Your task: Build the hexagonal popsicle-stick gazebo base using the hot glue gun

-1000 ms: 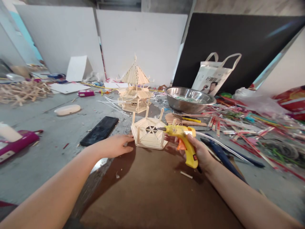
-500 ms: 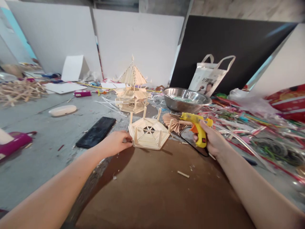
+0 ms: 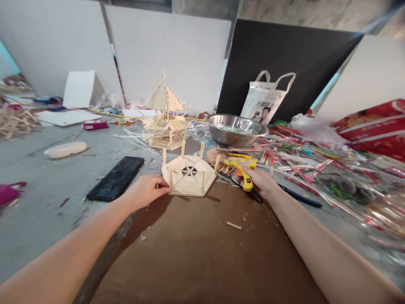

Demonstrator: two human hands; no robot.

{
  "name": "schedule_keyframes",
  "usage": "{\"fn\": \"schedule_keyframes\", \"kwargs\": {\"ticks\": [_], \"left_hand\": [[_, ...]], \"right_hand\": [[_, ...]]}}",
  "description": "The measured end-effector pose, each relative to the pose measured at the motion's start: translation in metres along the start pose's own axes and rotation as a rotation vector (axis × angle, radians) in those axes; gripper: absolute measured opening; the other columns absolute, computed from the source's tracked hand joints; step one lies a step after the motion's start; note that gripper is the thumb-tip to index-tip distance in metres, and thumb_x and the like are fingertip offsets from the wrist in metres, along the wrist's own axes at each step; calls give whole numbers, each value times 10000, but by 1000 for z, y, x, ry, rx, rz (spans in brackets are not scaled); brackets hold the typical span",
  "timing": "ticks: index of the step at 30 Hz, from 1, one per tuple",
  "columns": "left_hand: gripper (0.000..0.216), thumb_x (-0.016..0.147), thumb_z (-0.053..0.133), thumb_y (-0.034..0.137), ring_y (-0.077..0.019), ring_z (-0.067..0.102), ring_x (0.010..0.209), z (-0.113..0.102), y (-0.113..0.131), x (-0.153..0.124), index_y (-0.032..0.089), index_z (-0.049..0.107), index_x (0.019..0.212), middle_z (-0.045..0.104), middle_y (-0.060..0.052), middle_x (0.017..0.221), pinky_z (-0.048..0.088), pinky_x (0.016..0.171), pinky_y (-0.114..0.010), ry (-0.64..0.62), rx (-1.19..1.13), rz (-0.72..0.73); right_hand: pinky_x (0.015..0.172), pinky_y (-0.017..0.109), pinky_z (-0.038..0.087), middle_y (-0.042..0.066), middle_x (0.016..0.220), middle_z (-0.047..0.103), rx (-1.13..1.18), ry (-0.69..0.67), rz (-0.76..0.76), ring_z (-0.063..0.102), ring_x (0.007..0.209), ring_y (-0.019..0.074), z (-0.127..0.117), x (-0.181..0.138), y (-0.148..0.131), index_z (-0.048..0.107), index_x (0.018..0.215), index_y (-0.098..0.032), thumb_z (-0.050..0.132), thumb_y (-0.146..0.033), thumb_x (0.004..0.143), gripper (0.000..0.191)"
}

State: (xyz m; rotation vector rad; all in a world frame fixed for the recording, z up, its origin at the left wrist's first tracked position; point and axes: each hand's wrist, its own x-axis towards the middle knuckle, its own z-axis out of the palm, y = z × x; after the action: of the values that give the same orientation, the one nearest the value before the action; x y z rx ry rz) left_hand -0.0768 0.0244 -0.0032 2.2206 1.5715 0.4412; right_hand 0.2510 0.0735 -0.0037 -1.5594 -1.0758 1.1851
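Observation:
A hexagonal stick base (image 3: 186, 181) with upright posts sits at the back of the brown board (image 3: 196, 249). My left hand (image 3: 148, 190) is closed on its left corner, thumb and fingers pinching the edge. To the right of the base, my right hand (image 3: 257, 181) grips the handle of a yellow hot glue gun (image 3: 242, 164), its nozzle pointing left. A pleated brown paper piece (image 3: 218, 158) lies behind the nozzle. Beyond the base stands a pagoda model (image 3: 166, 122) made of similar sticks, with a pointed roof. One short loose stick (image 3: 234, 225) rests on the board.
A black phone (image 3: 117, 178) and a white oval case (image 3: 66, 149) lie at left. Behind the glue gun stands a steel bowl (image 3: 236, 128), with a white tote bag (image 3: 265, 101) beyond it. Coloured strips, wire coils and a dark-handled tool (image 3: 300, 196) clutter the right.
The glue gun in my right hand has come down and left, closer to the floor. My left hand stays at the base's corner. The whole view has turned slightly right.

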Motion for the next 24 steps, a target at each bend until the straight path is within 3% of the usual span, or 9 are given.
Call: {"fn": "schedule_keyframes", "kwargs": {"ticks": [4,7,10,12,14,17,20,24], "left_hand": [[260,727,477,384,-161,566,745,3,1,1,188,646,752,651,-23,813,392,681,-242,39,14,19],[243,727,487,365,-145,566,698,7,2,1,181,646,708,649,-17,762,389,637,-224,88,40,35],[225,731,491,344,-129,566,682,11,3,1,180,642,693,643,-11,769,385,622,-212,123,49,61],[225,736,486,346,-124,566,683,12,4,0,185,638,693,640,-9,784,384,622,-209,144,62,70],[232,744,476,351,-127,566,697,13,6,-1,190,635,694,636,-9,800,381,624,-211,162,94,77],[259,757,449,360,-136,564,701,12,10,-2,189,630,684,632,-15,810,374,617,-220,163,159,56],[295,759,429,381,-149,564,676,10,12,-2,179,629,681,630,-29,776,368,604,-233,164,213,-19],[321,756,412,400,-162,565,672,8,11,-2,174,634,699,630,-42,757,365,606,-244,178,239,-72]], "right_hand": [[520,315,436,93,546,603,-709,118,-100,591,581,219,-5,5,-1,582,555,-157,420,-598,687,488],[654,385,412,145,703,637,-981,211,-103,580,811,309,-9,1,-8,630,608,-155,381,-635,674,545],[661,361,403,110,846,645,-1211,321,-213,572,850,286,-7,-12,-17,642,755,-201,321,-577,737,494],[653,316,400,61,863,645,-1277,331,-429,580,815,235,-1,-23,-19,617,825,-224,318,-468,787,388],[661,278,394,31,848,642,-1286,273,-619,574,795,190,7,-35,-18,598,845,-225,330,-394,807,320],[728,245,376,30,894,628,-1323,-10,-840,541,845,152,24,-47,-11,592,872,-204,317,-294,834,291],[773,249,361,50,914,614,-1431,-220,-877,527,867,153,38,-51,-3,593,890,-180,330,-254,834,279],[709,280,381,77,891,603,-1581,-100,-740,541,827,183,42,-47,2,584,871,-158,334,-236,825,266]]}}
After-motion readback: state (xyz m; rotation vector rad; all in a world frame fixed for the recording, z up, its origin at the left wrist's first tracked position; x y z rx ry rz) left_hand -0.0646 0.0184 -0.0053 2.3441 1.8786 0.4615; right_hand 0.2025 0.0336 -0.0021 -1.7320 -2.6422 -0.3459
